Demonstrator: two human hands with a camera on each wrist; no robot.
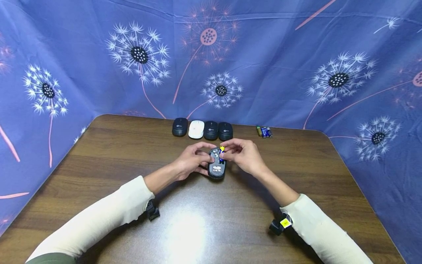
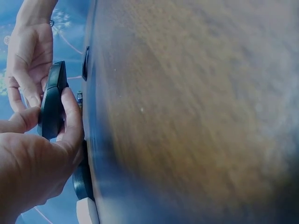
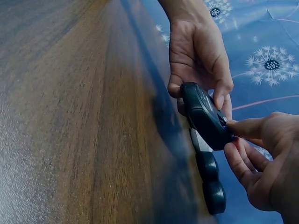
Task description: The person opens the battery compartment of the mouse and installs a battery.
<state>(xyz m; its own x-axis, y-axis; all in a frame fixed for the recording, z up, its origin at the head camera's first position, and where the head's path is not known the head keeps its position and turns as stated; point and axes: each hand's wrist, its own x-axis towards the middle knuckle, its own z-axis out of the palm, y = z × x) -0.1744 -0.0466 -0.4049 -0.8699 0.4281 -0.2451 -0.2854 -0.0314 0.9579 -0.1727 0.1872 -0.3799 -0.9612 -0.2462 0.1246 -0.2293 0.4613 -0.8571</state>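
Note:
A black computer mouse is turned underside up, its label and battery slot showing. My left hand grips it by the left side, thumb on the underside and fingers along the edge. With thumb and fingers, my right hand pinches a blue and yellow battery at the slot on the mouse's right part. Both wrist views show the mouse raised off the tabletop between the hands. In the right wrist view the right fingertips mostly hide the battery, so how deep it sits cannot be told.
Behind the hands, a white mouse stands in a row with black mice, one of them at the left end. Several loose batteries lie at the back right of the wooden table. A blue patterned cloth hangs around the table.

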